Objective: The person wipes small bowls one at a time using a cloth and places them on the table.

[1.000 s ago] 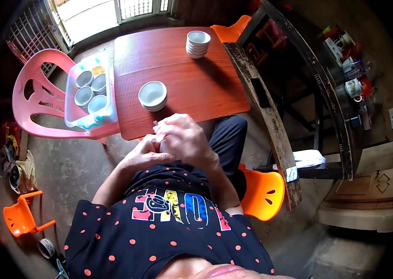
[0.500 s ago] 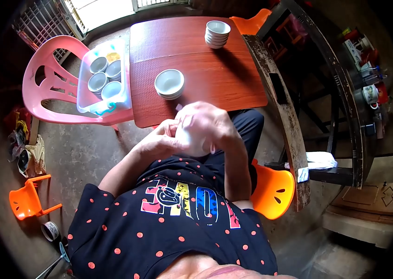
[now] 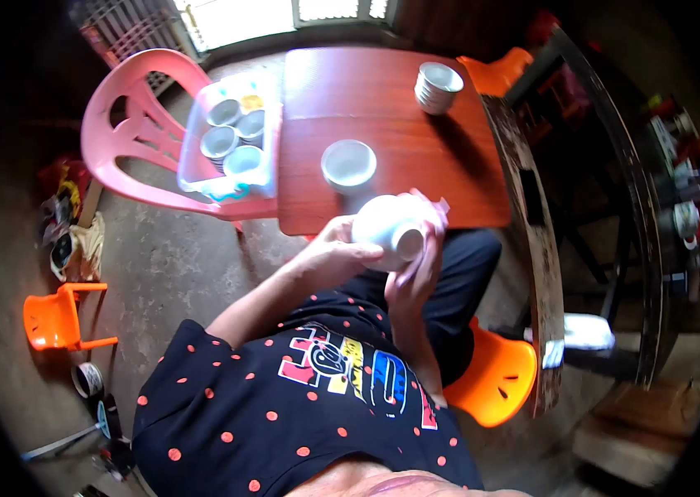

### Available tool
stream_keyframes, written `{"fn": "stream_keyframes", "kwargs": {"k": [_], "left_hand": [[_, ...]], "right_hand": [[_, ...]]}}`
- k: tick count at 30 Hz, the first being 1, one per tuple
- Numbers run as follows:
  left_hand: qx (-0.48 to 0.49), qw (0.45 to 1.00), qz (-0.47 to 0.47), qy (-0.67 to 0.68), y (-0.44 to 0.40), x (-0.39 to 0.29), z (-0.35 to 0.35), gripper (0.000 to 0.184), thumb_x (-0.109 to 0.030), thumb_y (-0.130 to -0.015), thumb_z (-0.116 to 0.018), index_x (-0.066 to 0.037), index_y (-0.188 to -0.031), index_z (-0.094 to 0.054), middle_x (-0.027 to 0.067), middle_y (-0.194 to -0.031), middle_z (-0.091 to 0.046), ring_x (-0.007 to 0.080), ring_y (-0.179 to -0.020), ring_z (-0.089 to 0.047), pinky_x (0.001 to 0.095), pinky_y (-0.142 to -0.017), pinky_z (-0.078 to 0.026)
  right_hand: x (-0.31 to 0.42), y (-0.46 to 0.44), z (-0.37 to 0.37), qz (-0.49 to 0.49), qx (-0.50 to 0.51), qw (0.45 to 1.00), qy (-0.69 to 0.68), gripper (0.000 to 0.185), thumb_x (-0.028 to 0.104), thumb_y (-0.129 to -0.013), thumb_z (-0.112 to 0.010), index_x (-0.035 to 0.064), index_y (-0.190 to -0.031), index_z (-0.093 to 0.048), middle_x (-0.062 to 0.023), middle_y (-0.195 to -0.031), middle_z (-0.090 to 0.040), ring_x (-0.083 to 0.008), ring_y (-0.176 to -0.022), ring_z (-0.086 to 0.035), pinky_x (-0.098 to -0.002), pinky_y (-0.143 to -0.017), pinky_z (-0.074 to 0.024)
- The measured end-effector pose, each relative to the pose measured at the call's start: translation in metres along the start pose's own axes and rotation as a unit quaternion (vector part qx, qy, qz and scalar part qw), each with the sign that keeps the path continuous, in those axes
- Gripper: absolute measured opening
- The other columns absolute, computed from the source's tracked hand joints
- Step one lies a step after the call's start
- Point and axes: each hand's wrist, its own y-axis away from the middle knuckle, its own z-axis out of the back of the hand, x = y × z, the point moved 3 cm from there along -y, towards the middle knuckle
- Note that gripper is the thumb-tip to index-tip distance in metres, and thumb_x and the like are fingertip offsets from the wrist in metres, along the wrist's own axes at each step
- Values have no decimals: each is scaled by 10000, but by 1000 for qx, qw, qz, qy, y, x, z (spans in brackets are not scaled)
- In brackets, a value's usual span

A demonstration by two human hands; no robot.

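Observation:
A white bowl (image 3: 376, 222) is held in front of my body, tipped so its foot ring faces down and to the right. My left hand (image 3: 335, 255) grips the bowl's left side, thumb on the outer wall. On the other side, my right hand (image 3: 418, 277) presses a thin pinkish cloth (image 3: 431, 209) against the bowl. Just beyond my hands, a short stack of bowls (image 3: 348, 164) rests on the red-brown table (image 3: 400, 178). A taller stack of bowls (image 3: 437, 87) stands at the table's far right.
On a pink chair (image 3: 101, 124) left of the table sits a clear plastic tub (image 3: 188, 170) with several stacked bowls. A worn wooden bench (image 3: 536, 273) runs along the right. Orange chairs (image 3: 495, 373) stand nearby; bags (image 3: 77, 248) lie on the left floor.
The bowl has turned, so its foot ring now shows. My right hand has moved from over the bowl to its right side, with the cloth now visible. The whole view has shifted slightly.

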Motion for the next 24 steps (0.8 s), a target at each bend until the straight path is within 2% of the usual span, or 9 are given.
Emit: {"fn": "stream_keyframes", "kwargs": {"k": [4,5,8,11,15,16,19,20,24], "left_hand": [[70,990,43,115,3,-3,12,537,-95,-765,-715,21,-1227,-467,122,-1146,-576,214,-1050,-577,387,-899,-479],[70,989,61,115,6,-7,11,525,-93,-761,-716,18,-1217,-478,123,-1133,-584,213,-1031,-585,377,-887,-484],[143,978,111,106,11,1,22,479,-101,-742,-730,15,-1160,-527,115,-1090,-604,209,-1014,-590,367,-875,-481],[173,972,85,131,22,4,13,449,-101,-731,-740,5,-1128,-558,106,-1071,-613,202,-989,-599,362,-880,-470],[105,986,46,122,15,-11,6,543,-116,-731,-743,19,-1199,-502,118,-1118,-599,220,-1013,-597,389,-909,-465],[77,988,45,130,12,-18,4,572,-130,-747,-732,24,-1230,-468,125,-1134,-592,229,-1026,-595,410,-925,-463],[113,983,50,136,3,-11,18,585,-135,-778,-722,-4,-1268,-432,116,-1168,-567,218,-1083,-566,366,-923,-479],[118,984,46,124,4,-10,19,546,-133,-783,-718,-1,-1245,-458,122,-1176,-566,222,-1104,-555,370,-931,-469],[188,972,117,82,18,1,9,497,-109,-771,-723,-3,-1205,-508,101,-1156,-579,210,-1092,-551,377,-973,-408]], "right_hand": [[-11,20,-2,122,-4,992,29,490,336,-949,-389,18,-1321,-359,-239,-1338,-402,-366,-1244,-413,-481,-1001,-359],[5,10,3,162,41,982,90,387,306,-918,-452,33,-1180,-532,-222,-1249,-501,-371,-1200,-460,-477,-973,-382],[49,-33,1,184,370,898,155,311,273,-863,-513,0,-868,-662,-143,-996,-652,-339,-1055,-569,-461,-919,-423],[65,-44,-7,112,465,876,55,296,211,-830,-497,-18,-908,-668,-170,-1010,-651,-331,-1029,-595,-432,-899,-449],[39,-26,2,53,168,984,-6,318,204,-881,-430,-37,-926,-633,-209,-1085,-616,-369,-1065,-577,-449,-947,-435],[30,-1,1,202,66,945,248,344,237,-924,-351,-11,-1086,-525,-216,-1205,-537,-360,-1087,-554,-442,-966,-406],[10,15,-14,146,-41,987,47,307,249,-983,-293,60,-1169,-449,-213,-1290,-460,-359,-1209,-464,-453,-997,-402],[17,7,-10,186,9,971,149,316,249,-978,-313,38,-1136,-488,-212,-1233,-508,-355,-1179,-490,-455,-995,-397],[54,-37,0,-48,384,922,28,344,188,-828,-449,-77,-943,-636,-221,-1110,-607,-333,-1084,-559,-393,-958,-413]]}}
